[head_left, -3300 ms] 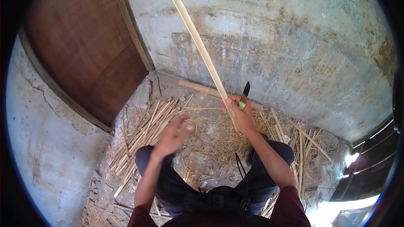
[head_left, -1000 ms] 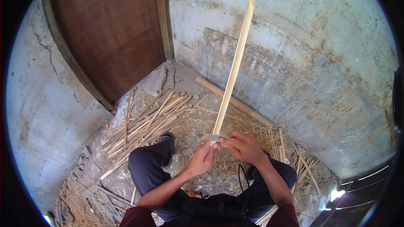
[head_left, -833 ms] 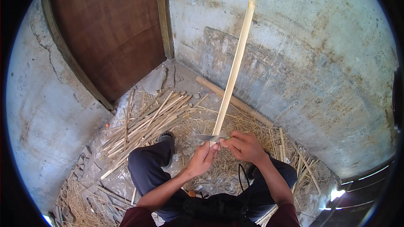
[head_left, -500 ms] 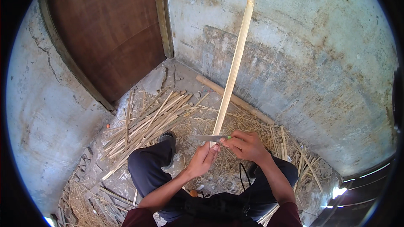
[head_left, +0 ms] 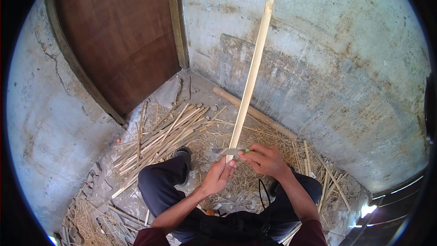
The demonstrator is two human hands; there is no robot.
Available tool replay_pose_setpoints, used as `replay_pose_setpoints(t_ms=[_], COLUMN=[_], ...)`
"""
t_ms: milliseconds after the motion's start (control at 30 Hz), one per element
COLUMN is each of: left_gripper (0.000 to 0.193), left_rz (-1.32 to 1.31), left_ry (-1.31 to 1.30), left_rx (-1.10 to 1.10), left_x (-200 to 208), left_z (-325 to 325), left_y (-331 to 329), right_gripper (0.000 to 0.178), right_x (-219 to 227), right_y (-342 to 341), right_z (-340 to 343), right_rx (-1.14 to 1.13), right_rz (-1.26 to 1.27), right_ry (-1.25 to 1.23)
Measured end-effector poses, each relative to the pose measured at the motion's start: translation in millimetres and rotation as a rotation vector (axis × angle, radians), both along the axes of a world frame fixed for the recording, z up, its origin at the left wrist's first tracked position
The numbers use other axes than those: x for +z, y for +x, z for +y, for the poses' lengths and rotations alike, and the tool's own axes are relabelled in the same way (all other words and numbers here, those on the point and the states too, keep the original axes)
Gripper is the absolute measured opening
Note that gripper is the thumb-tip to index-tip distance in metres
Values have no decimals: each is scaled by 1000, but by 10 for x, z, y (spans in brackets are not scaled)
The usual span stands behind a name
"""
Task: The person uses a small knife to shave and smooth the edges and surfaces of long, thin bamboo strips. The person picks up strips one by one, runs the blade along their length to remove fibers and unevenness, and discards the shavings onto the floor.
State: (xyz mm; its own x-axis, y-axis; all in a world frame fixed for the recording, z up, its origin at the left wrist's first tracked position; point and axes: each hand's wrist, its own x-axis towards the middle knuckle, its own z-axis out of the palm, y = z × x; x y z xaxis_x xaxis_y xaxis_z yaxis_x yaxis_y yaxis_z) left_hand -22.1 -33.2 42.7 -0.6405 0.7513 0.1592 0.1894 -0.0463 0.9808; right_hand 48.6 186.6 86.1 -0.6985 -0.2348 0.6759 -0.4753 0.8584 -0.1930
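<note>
A long pale split bamboo strip [head_left: 249, 82] slants up and away from me, its near end between my knees. My left hand [head_left: 218, 176] is closed around that near end, thumb along its side. The fingers of my right hand [head_left: 266, 159] wrap a knife [head_left: 223, 151] with a bit of green showing at its handle. Its grey blade lies crosswise over the strip, just above my left hand, and touches it. The strip's far end runs out of the picture at the top.
A pile of thin bamboo sticks [head_left: 164, 132] lies on the floor to the left. One bamboo pole [head_left: 255, 113] rests along the wall's foot. Shavings [head_left: 268, 132] and more sticks [head_left: 334, 180] litter the right. A brown door [head_left: 114, 36] stands far left.
The strip's upper part has shifted slightly left. The blade remains across it near my left hand, and both hands keep their grips.
</note>
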Motion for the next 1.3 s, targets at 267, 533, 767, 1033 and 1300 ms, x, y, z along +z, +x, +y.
replay_pose_setpoints(t_ms=[267,533,767,1033,1300], left_gripper=[17,18,18,16,16], left_rz=[24,34,11,-57,81], left_ry=[-74,-110,-129,-158,-226], left_rx=[37,8,-31,-23,73], left_x=[133,52,-63,219,462], left_z=[-232,-439,-634,-636,-712], left_y=[151,428,710,820,1060], right_gripper=[33,18,6,28,27], right_x=[77,229,553,383,148], right_y=[64,166,204,636,752], right_z=[-138,83,313,-360,-600], right_rx=[24,-109,-148,-239,-363], right_rz=[62,12,28,-209,-343], right_ry=[48,-4,-381,-333,55])
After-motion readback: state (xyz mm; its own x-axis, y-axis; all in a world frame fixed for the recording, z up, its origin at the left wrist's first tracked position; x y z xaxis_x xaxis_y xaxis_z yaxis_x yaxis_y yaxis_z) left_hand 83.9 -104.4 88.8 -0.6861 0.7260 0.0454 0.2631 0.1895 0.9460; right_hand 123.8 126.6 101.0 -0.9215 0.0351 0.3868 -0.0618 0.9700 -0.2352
